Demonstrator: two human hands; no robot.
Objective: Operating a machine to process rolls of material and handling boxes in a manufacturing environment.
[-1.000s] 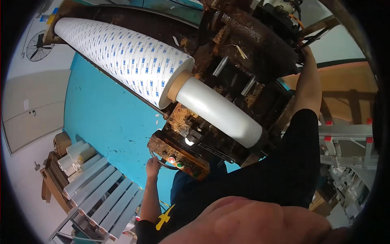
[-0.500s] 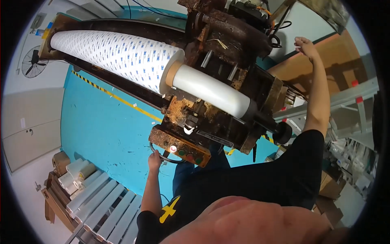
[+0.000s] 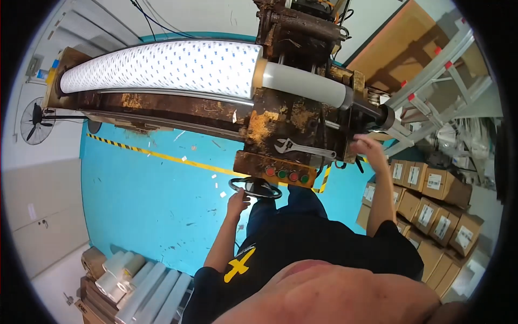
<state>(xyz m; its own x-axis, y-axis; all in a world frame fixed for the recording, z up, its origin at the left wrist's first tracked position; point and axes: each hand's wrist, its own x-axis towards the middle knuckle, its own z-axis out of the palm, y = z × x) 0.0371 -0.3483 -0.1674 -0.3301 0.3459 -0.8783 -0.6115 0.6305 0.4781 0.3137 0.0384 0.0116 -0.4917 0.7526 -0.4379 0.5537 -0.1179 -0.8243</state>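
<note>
Left hand (image 3: 238, 205) and right hand (image 3: 369, 148), both bare, reach forward on either side of the dark-trousered legs. At the near left part of a round black metal handwheel (image 3: 259, 187) is the left hand, its fingers bent at the rim; whether they close round it, I cannot tell. Half-spread and loosely curved, the right hand is raised near the machine's right end, just below a round black end knob (image 3: 387, 117). Above the wheel sits a rusty orange-brown control box (image 3: 275, 164) with a row of red and green buttons. Behind the box, an adjustable silver metal wrench (image 3: 307, 149) lies on the dark brown, rust-stained metal machine (image 3: 205, 110), between the two hands. Farther off, well apart from the left hand, a long white roll with small blue print (image 3: 162, 67) lies lengthwise across the machine; a smooth pale grey tube (image 3: 305, 84) extends from its right end, beyond both hands. Stacked brown cardboard boxes (image 3: 442, 186) stand to the right, with a silver ladder with red caps (image 3: 426, 73) beyond them.
</note>
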